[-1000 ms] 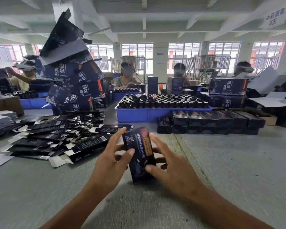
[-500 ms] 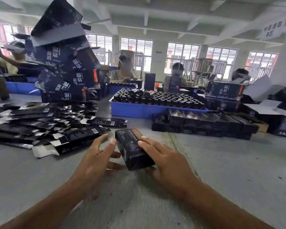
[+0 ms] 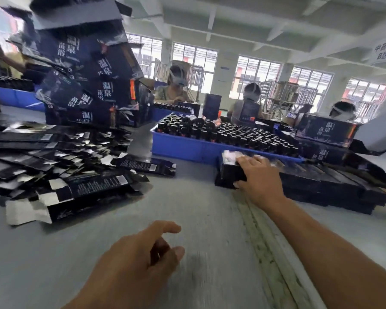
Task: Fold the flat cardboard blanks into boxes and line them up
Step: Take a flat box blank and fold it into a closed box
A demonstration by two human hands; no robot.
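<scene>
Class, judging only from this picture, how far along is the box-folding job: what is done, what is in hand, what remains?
Done: a row of folded black cardboard boxes lies in front of the blue plastic tray. In hand: the right hand grips one folded black box at the row's left end; the left hand holds nothing. Left: a big pile of flat black cardboard blanks.

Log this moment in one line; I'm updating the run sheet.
right hand grips folded box at row's left end | left hand free | blanks remain
</scene>
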